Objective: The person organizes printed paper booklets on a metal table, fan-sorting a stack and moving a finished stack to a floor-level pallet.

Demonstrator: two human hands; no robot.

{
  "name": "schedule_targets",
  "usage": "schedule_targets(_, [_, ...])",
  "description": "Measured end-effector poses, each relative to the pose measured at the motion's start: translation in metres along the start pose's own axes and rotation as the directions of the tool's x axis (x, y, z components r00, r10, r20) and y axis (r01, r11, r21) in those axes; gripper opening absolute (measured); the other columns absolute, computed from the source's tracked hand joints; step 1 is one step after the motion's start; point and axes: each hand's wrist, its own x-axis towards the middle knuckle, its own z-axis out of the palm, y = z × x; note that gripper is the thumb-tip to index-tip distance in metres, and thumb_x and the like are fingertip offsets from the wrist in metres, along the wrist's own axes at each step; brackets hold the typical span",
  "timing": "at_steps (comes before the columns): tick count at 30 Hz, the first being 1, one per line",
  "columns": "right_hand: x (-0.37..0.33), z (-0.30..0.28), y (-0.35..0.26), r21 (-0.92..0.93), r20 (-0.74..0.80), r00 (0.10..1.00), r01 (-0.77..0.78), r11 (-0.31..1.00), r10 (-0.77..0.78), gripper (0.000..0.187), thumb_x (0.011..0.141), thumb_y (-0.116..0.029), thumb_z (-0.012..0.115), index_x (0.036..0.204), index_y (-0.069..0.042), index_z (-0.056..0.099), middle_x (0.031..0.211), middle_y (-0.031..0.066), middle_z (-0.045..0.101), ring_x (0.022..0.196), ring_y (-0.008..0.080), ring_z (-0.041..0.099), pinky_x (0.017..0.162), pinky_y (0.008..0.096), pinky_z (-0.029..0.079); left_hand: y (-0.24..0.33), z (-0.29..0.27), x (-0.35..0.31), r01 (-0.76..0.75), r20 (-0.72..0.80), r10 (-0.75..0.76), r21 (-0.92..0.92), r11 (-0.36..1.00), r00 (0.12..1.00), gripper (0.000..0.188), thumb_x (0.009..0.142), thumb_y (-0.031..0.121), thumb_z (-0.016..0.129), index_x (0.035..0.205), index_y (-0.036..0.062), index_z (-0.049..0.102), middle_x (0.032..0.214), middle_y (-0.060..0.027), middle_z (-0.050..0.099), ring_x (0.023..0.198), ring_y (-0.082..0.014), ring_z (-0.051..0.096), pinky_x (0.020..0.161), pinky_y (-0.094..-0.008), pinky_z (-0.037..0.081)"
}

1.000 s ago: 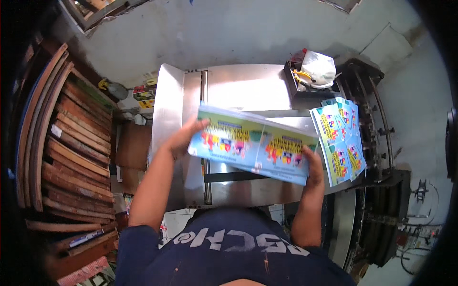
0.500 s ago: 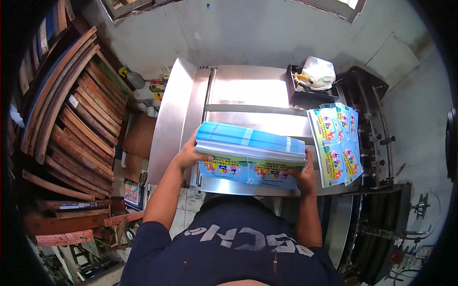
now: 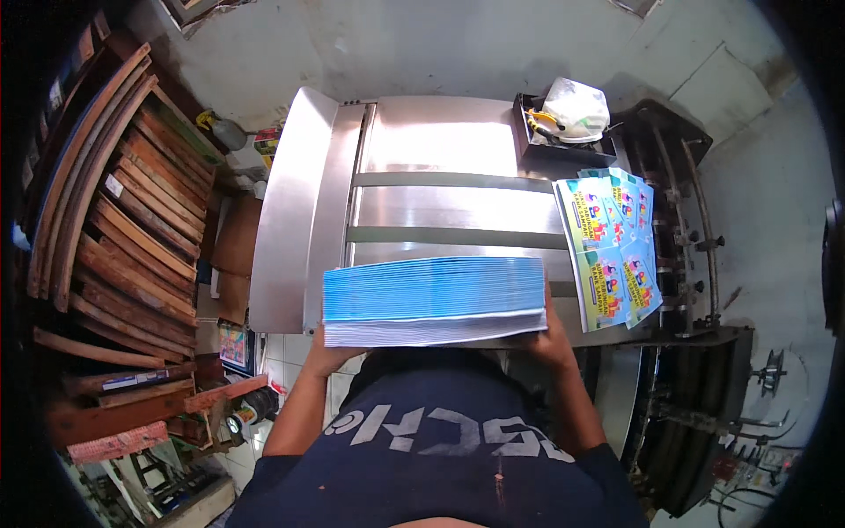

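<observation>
The stack of printed sheets [image 3: 431, 299] is a long rectangular block with its layered edge facing the viewer; the upper, deeper band is bright blue with fine horizontal lines, and the lower band is plain white. The layers are closely aligned, with slight unevenness at the lower right corner. The stack is positioned at the near edge of the metal table [image 3: 440, 145]; whether its underside contacts the surface cannot be determined. With the stack as centre and twelve o'clock toward the wall, the left hand [image 3: 334, 354] grips its end at eight o'clock and the right hand [image 3: 550, 343] grips its end at four o'clock. The stack spans the gap between both hands; most fingers are hidden behind it. At half past two, light blue and green booklets [image 3: 607, 251] with cartoon figures lie overlapped on the table. At one o'clock, an open black tray [image 3: 563, 156] contains a white plastic bag [image 3: 576, 110] and a yellow-handled tool [image 3: 541, 116]. At ten o'clock is a spray bottle [image 3: 227, 132]; at half past nine, wooden frames [image 3: 145, 220] stand in close rows.
</observation>
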Motion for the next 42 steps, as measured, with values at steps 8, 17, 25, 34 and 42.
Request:
schedule_targets(8, [-0.021,0.014,0.000,0.027,0.043,0.996,0.074,0.997,-0.075,0.121,0.075,-0.025,0.081,0.156,-0.008,-0.007,0.158,0.0230,0.024,0.142,0.0301,0.031,0.114,0.0397,0.027,-0.009,-0.010,-0.003,-0.077,0.052,0.080,-0.049,0.996,0.995,0.078,0.063,0.015,0.091,0.130,0.0036,0.053,0.115,-0.0089,0.066,0.103,-0.0202,0.062,0.092,-0.0344,0.050])
schedule_targets(17, [-0.018,0.015,0.018,-0.004,0.036,0.999,0.010,1.000,-0.010,0.111,0.082,-0.021,0.076,0.156,-0.009,-0.006,0.155,0.0249,0.028,0.142,0.0329,0.032,0.114,0.0386,0.028,0.005,-0.013,-0.012,-0.001,0.002,0.001,0.017,1.000,1.000,0.069,0.064,0.014,0.090,0.124,0.0030,0.058,0.114,-0.0101,0.066,0.102,-0.0220,0.062,0.091,-0.0361,0.050])
schedule_targets(25, [-0.011,0.000,0.015,-0.186,0.099,0.995,0.022,0.982,-0.004,0.117,0.073,-0.017,0.082,0.155,-0.003,-0.001,0.160,0.0245,0.012,0.146,0.0368,0.023,0.118,0.0417,0.025,0.002,-0.004,-0.014,-0.126,-0.105,0.148,0.198,0.972,0.983,0.055,0.067,0.008,0.087,0.115,0.0012,0.062,0.107,-0.0092,0.068,0.097,-0.0203,0.064,0.086,-0.0333,0.051])
schedule_targets(34, [-0.011,0.004,0.027,-0.063,0.062,0.996,0.073,0.995,-0.069,0.114,0.074,-0.019,0.082,0.155,-0.004,0.003,0.159,0.0234,0.017,0.147,0.0367,0.020,0.118,0.0401,0.022,-0.004,0.016,-0.018,-0.115,-0.283,0.157,0.158,0.981,0.946,0.039,0.076,0.005,0.079,0.112,0.0005,0.063,0.107,-0.0081,0.068,0.096,-0.0181,0.063,0.085,-0.0330,0.050])
schedule_targets(42, [0.008,-0.024,0.030,-0.251,0.108,0.966,0.256,0.933,-0.236,0.102,0.064,-0.022,0.086,0.145,-0.002,0.028,0.143,0.0234,0.039,0.133,0.0413,0.037,0.113,0.0460,0.030,-0.024,-0.031,0.000,-0.154,-0.228,0.231,0.311,0.938,0.946,0.048,0.076,0.004,0.080,0.119,-0.0020,0.059,0.110,-0.0083,0.065,0.100,-0.0184,0.060,0.092,-0.0343,0.049])
